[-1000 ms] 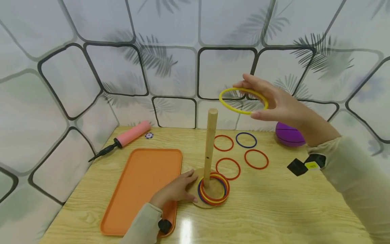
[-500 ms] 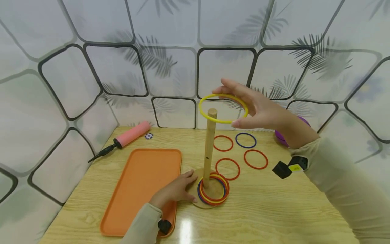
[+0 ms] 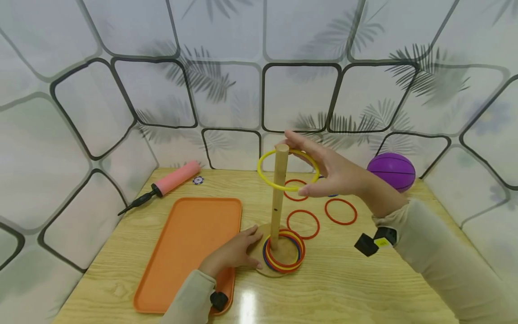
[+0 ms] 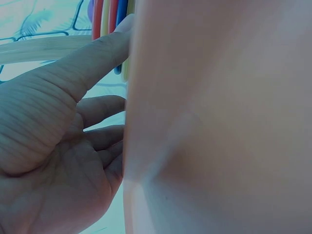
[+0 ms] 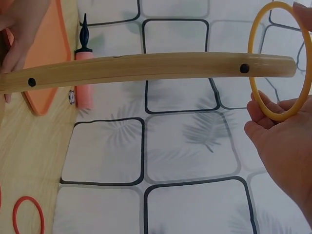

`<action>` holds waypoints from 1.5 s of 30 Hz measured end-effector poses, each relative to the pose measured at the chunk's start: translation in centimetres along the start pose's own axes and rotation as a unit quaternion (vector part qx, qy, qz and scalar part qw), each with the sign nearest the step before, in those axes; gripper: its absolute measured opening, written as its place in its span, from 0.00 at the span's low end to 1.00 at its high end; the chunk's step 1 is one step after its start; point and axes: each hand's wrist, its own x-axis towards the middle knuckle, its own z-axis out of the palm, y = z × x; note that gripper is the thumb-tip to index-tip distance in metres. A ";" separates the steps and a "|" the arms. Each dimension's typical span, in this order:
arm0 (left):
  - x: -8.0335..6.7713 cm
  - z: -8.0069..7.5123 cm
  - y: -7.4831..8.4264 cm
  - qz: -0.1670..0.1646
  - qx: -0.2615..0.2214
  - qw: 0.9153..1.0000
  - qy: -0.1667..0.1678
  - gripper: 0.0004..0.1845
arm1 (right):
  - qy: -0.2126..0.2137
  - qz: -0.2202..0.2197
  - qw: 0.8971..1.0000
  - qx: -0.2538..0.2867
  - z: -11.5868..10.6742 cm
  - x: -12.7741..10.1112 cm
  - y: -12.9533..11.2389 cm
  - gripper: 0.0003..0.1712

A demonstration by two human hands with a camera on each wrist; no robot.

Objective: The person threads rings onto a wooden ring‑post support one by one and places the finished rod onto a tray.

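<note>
A yellow ring (image 3: 259, 168) encircles the upper part of an upright wooden peg (image 3: 277, 202), just below its top. My right hand (image 3: 336, 171) pinches the ring on its right side between thumb and fingers. In the right wrist view, the peg's end passes through the yellow ring (image 5: 280, 117). My left hand (image 3: 232, 252) rests on the left side of the round wooden base (image 3: 288, 252), fingers spread. Several stacked red, yellow and blue rings (image 3: 304, 247) lie around the peg's foot. In the left wrist view, a blurred pale surface (image 4: 219, 122) hides the fingertips.
Red rings (image 3: 341, 224) lie behind and right of the base, with a blue ring (image 3: 333, 195) mostly hidden by my right hand. An orange tray (image 3: 190, 243) sits at left. Farther back are a pink pump (image 3: 178, 177), a poker chip (image 3: 198, 180) and a purple ball (image 3: 391, 171).
My right hand has moved left and then down with the yellow ring, from right of the peg to around it. My left hand has stayed on the base.
</note>
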 end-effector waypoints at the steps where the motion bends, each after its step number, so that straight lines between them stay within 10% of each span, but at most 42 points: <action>1: 0.0 0.0 0.0 0.000 0.001 1.000 0.000 0.45 | 0.000 0.009 1.000 0.003 0.2 -0.2 0.2 0.54; 28: 0.1 0.0 0.0 -0.010 0.001 1.000 -0.001 0.46 | 0.033 0.157 0.985 0.065 9.0 -7.2 8.3 0.59; 45: 0.0 0.0 0.1 -0.005 -0.006 1.000 0.005 0.46 | 0.062 0.220 0.973 -0.031 13.7 -10.8 12.3 0.62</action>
